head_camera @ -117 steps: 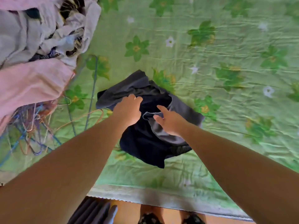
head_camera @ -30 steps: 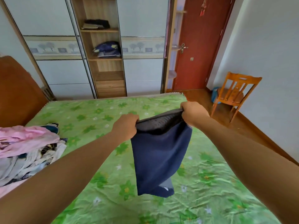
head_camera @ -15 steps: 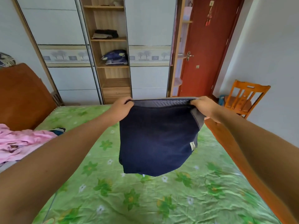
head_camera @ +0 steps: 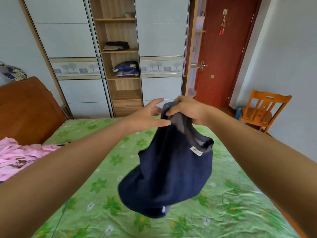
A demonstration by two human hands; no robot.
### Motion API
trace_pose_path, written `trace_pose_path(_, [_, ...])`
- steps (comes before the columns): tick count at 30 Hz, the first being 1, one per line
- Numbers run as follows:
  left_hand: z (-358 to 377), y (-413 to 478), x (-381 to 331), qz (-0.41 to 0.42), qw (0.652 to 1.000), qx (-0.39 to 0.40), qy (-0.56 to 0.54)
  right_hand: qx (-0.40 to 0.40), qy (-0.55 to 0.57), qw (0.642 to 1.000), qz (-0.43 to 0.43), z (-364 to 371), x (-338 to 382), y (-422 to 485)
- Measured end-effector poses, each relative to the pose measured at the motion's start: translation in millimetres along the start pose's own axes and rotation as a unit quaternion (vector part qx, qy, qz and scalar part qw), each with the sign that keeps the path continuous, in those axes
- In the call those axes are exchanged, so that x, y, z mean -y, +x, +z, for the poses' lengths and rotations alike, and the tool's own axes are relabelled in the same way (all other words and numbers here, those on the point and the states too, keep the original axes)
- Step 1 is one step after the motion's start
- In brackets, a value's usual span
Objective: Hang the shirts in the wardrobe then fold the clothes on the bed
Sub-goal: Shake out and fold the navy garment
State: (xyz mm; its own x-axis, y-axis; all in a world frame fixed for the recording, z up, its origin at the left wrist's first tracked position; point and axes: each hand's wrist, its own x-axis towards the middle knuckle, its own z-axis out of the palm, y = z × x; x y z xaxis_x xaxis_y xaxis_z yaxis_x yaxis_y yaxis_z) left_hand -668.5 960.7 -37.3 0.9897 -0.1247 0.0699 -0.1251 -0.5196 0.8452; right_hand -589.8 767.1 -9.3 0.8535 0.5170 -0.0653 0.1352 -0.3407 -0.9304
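Observation:
A navy blue garment (head_camera: 171,172) with a grey waistband hangs in the air above the bed (head_camera: 223,212). My right hand (head_camera: 188,109) grips the bunched grey band at the top. Just left of it, my left hand (head_camera: 145,117) has its fingers spread and holds nothing; its thumb reaches toward the cloth. A small white label shows on the band. A pink garment (head_camera: 18,155) lies at the bed's left edge. The wardrobe (head_camera: 120,54) stands behind the bed, with folded clothes on its open middle shelves.
A wooden headboard (head_camera: 29,109) rises at the left. A red door (head_camera: 224,52) stands at the back right, and an orange wooden chair (head_camera: 264,110) sits by the right wall. The green flowered sheet spreads under the garment.
The garment was stretched wide between both hands. Now my left hand has let go, my right hand has gathered the band into a bunch, and the cloth swings below it.

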Motion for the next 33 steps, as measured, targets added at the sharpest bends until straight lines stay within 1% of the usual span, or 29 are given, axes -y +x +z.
trace_pose_path(3, [16.4, 9.0, -4.4, 0.017, 0.999, -0.038, 0.008, 0.06, 0.05, 0.996, 0.034, 4.3, 0.9, -5.4])
trace_pose_path(8, [31.5, 14.5, 6.3, 0.042, 0.996, -0.059, 0.053, 0.06, 0.054, 0.996, 0.043, -11.8, -26.9, -14.4])
trace_pose_path(9, [31.7, 15.3, 6.4, 0.043, 0.995, -0.066, 0.062, 0.064, 0.03, 0.996, 0.051, -15.2, -37.8, -18.1])
trace_pose_path(10, [30.9, 16.2, 6.1, 0.044, 0.994, -0.072, 0.072, 0.075, -0.019, 0.995, 0.062, -17.2, -50.7, -23.1])
trace_pose_path(11, [28.6, 17.4, 4.9, 0.049, 0.992, -0.076, 0.086, 0.094, -0.092, 0.988, 0.076, -17.5, -65.2, -28.3])
trace_pose_path(13, [23.6, 19.8, 1.1, 0.064, 0.988, -0.08, 0.112, 0.13, -0.25, 0.955, 0.09, -12.8, -96.0, -36.4])
trace_pose_path(14, [20.8, 20.7, -1.1, 0.071, 0.987, -0.081, 0.116, 0.126, -0.302, 0.941, 0.087, -9.4, -109.2, -38.1])
trace_pose_path(15, [18.0, 20.9, -3.9, 0.078, 0.987, -0.081, 0.119, 0.108, -0.326, 0.935, 0.084, -6.4, -120.0, -38.5])
trace_pose_path(17, [11.8, 18.5, -8.8, 0.089, 0.984, -0.077, 0.132, 0.084, -0.331, 0.936, 0.08, -1.5, -135.1, -36.6])
trace_pose_path(20, [-3.5, 10.4, -9.9, 0.088, 0.979, -0.086, 0.161, 0.099, -0.355, 0.927, 0.072, 2.5, -144.7, -33.3])
trace_pose_path(21, [-11.7, 7.3, -8.8, 0.085, 0.976, -0.096, 0.174, 0.09, -0.352, 0.929, 0.062, 1.0, -144.9, -32.3])
trace_pose_path(22, [-21.5, 3.5, -6.3, 0.078, 0.973, -0.107, 0.19, 0.064, -0.338, 0.938, 0.049, -2.9, -143.5, -30.6])
trace_pose_path(25, [-58.9, -14.5, 4.8, 0.055, 0.949, -0.118, 0.288, -0.076, -0.282, 0.957, -0.005, -24.8, -123.0, -22.0])
trace_pose_path(27, [-85.1, -27.7, 14.2, 0.039, 0.922, -0.114, 0.368, -0.149, -0.196, 0.969, -0.035, -38.6, -100.0, -17.0])
trace_pose_path(28, [-96.7, -34.0, 17.9, 0.024, 0.909, -0.114, 0.399, -0.173, -0.148, 0.973, -0.049, -42.7, -87.7, -15.5])
trace_pose_path(30, [-115.3, -44.9, 22.3, -0.009, 0.894, -0.133, 0.427, -0.2, -0.093, 0.972, -0.078, -46.0, -65.8, -13.0])
trace_pose_path(33, [-129.3, -56.0, 23.6, -0.024, 0.902, -0.189, 0.388, -0.191, -0.076, 0.973, -0.106, -43.7, -42.2, -9.1])
